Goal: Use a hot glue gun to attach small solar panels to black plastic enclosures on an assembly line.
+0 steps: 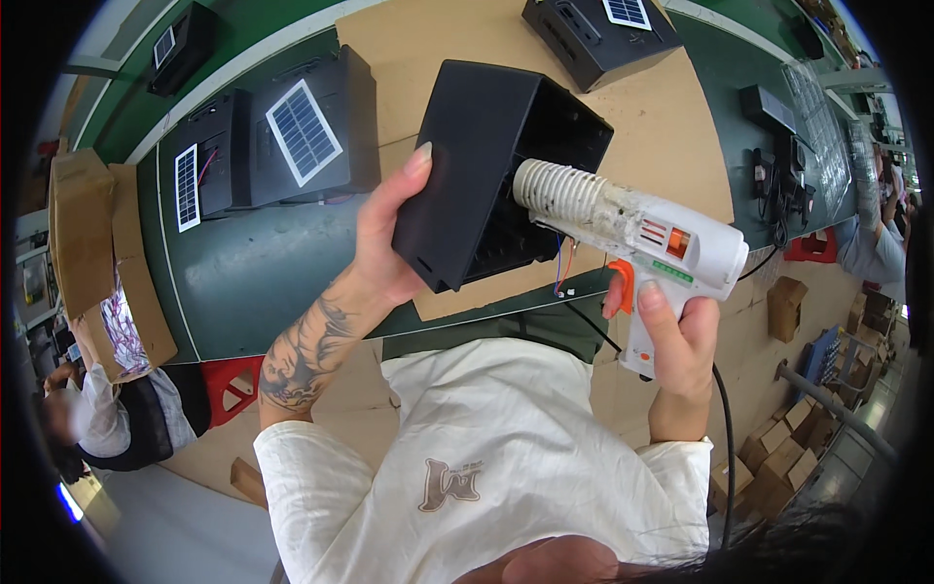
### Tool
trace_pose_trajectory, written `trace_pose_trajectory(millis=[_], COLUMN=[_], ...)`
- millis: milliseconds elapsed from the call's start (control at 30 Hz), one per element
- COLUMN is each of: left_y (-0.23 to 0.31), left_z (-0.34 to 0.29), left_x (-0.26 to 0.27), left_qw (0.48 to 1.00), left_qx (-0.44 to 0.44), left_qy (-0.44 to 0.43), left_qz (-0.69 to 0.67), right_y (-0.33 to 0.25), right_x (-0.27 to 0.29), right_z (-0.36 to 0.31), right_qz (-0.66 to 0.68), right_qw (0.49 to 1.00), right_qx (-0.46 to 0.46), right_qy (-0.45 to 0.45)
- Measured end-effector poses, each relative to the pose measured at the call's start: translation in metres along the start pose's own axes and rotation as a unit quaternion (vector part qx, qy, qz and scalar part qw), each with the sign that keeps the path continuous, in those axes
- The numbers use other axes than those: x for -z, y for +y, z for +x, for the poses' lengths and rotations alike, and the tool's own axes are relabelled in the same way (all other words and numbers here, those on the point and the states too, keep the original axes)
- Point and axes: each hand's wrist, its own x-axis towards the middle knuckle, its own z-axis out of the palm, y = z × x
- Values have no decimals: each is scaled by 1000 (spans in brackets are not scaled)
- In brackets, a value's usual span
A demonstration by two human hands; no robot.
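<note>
My left hand (389, 229) grips a black box-shaped housing (467, 165) by its left side, thumb laid along the outer wall. The housing is tilted, its open side turned to the right. In my right hand (671, 336) is a white hot glue gun (681, 243) with an orange trigger, my fingers wrapped round the handle. The gun's ribbed, stained front end reaches into the housing's opening, so its tip is hidden. Thin red and blue wires (561, 268) with small white connectors hang below the opening.
Black housings with solar panels (304, 133) lie on the green table at left; another housing (603, 39) sits on the cardboard sheet (681, 127) at the back. Black adapters and cables (778, 185) lie at right. A carton (112, 263) stands left, near a seated person (117, 414).
</note>
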Motion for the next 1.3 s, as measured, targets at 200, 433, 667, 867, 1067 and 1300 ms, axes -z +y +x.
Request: trace_pose_trajectory(millis=[200,433,667,867,1067,1300], left_y=[0,0,1,-1,-1,-7], left_z=[0,0,1,0,-2,-6], left_x=[-4,-2,-5,-10,-4,0], left_qw=[999,998,998,994,996,996], left_qx=[-2,-6,-15,-23,-28,-45], left_qy=[34,51,54,101,82,64], left_qz=[14,22,13,14,19,45], right_y=[3,3,6,18,25,35], right_x=[2,4,7,-3,-5,3], right_z=[-1,-1,-2,-1,-4,-18], right_qz=[-1,-6,20,21,38,-232], right_qw=[1000,1000,999,998,997,960], right_qx=[-7,-21,-25,41,65,156], right_qy=[0,5,3,37,2,-8])
